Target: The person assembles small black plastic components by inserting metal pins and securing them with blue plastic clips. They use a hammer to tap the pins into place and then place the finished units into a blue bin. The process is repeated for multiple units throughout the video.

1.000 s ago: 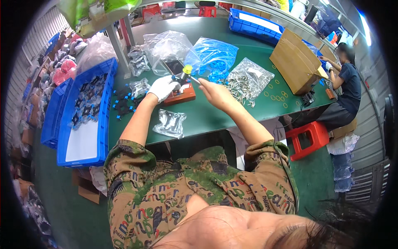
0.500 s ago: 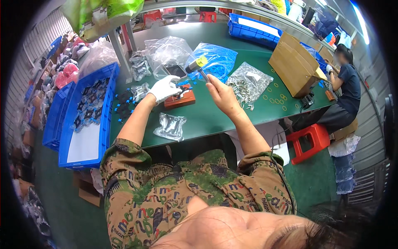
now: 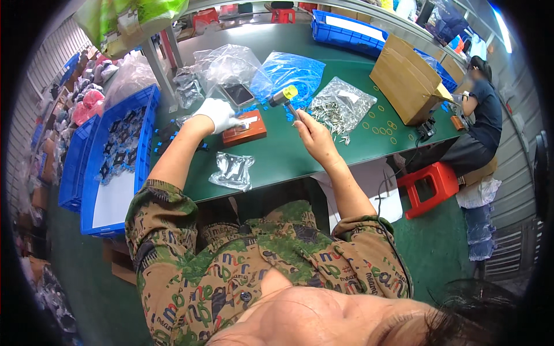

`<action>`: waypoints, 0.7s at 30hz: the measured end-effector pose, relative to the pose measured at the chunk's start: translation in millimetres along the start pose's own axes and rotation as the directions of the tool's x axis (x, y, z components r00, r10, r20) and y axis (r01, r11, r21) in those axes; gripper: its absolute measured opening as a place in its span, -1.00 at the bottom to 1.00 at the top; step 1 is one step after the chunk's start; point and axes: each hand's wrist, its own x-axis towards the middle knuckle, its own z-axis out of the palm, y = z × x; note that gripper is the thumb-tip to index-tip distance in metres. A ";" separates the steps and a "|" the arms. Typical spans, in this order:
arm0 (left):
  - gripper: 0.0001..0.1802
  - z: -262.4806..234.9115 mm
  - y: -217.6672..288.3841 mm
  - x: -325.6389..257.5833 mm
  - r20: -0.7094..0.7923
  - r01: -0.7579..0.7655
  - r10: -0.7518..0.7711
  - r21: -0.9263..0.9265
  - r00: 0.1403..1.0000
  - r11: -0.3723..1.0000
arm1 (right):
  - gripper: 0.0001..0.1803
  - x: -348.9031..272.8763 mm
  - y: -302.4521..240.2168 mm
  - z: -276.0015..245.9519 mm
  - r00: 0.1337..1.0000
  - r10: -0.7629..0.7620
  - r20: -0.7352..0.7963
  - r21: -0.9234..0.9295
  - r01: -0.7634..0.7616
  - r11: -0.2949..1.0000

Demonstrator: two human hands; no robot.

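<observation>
Hammer (image 3: pixel 285 96), clamped by right fingers (image 3: pixel 304 126), hangs above a green table (image 3: pixel 297 158) near a red stool (image 3: pixel 445 175); left fingers (image 3: pixel 230 122): cannot tell.

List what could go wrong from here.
A stray swing of the hammer in the right hand could strike the gloved left hand at the brown block. A miss might hit the phone just beyond the block. The bagged part near the front edge of the table could be knocked off.

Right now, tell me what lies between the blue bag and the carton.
In the head view, a clear bag with silver pieces lies between the blue bag and the carton; yellow rings are scattered nearer the carton.
</observation>
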 end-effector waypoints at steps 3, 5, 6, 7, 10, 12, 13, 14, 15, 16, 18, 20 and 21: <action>-0.52 -2.9 8.2 3.0 -0.060 0.090 -0.125 -0.403 0.990 0.911 | -0.61 -2.4 10.3 1.0 1.000 0.014 -0.016 0.015 -0.014 1.000; -0.56 55.6 -11.8 11.0 -0.200 0.017 -0.187 -0.637 0.962 0.771 | -0.61 -0.6 3.9 8.1 0.999 0.044 0.023 0.024 -0.044 0.999; -0.58 83.6 -18.2 11.3 -0.344 -0.063 -0.091 -0.411 0.935 0.909 | -0.61 1.0 -3.0 12.5 0.999 0.027 0.034 0.068 -0.029 0.997; -0.58 83.3 -2.2 12.5 -0.339 -0.008 -0.121 -0.354 0.933 0.935 | -0.59 0.1 -1.3 11.9 0.999 0.020 0.036 0.051 -0.022 0.998; -0.58 73.3 15.8 6.2 -0.264 0.054 -0.309 -0.676 0.914 0.735 | -0.57 3.4 -1.4 14.9 0.999 0.004 0.049 0.035 -0.005 0.999; -0.57 56.3 19.0 -0.4 -0.256 0.067 -0.269 -0.598 0.928 0.799 | -0.56 6.8 -5.5 16.8 0.997 0.022 0.069 0.043 -0.025 0.999; -0.58 45.6 21.9 -3.9 -0.236 0.083 -0.247 -0.543 0.940 0.836 | -0.58 9.3 -9.3 17.4 0.997 0.023 0.074 0.039 -0.026 0.999; -0.59 33.0 24.7 -6.4 -0.217 0.098 -0.228 -0.484 0.949 0.870 | -0.60 13.3 -14.2 17.7 0.997 0.021 0.078 0.035 -0.024 0.999; -0.59 26.8 27.6 -7.1 -0.195 0.110 -0.209 -0.422 0.958 0.900 | -0.62 16.8 -16.9 18.9 0.996 0.020 0.082 0.032 -0.023 0.999; -0.59 26.6 29.0 -8.5 -0.232 0.092 -0.207 -0.425 0.951 0.900 | -0.62 20.7 -18.0 22.0 0.997 -0.030 0.069 0.032 0.028 0.999; -0.60 29.2 26.3 -8.6 -0.231 0.097 -0.216 -0.437 0.949 0.894 | -0.61 28.6 -19.4 27.6 0.991 -0.128 0.043 0.030 0.127 0.991; -0.61 26.3 28.3 -9.9 -0.230 0.098 -0.216 -0.434 0.949 0.895 | -0.61 33.0 -23.3 30.6 0.989 -0.136 0.057 0.012 0.135 0.991; -0.61 25.1 30.7 -11.5 -0.231 0.100 -0.214 -0.425 0.949 0.900 | -0.62 34.1 -24.5 31.4 0.988 -0.139 0.064 0.003 0.139 0.990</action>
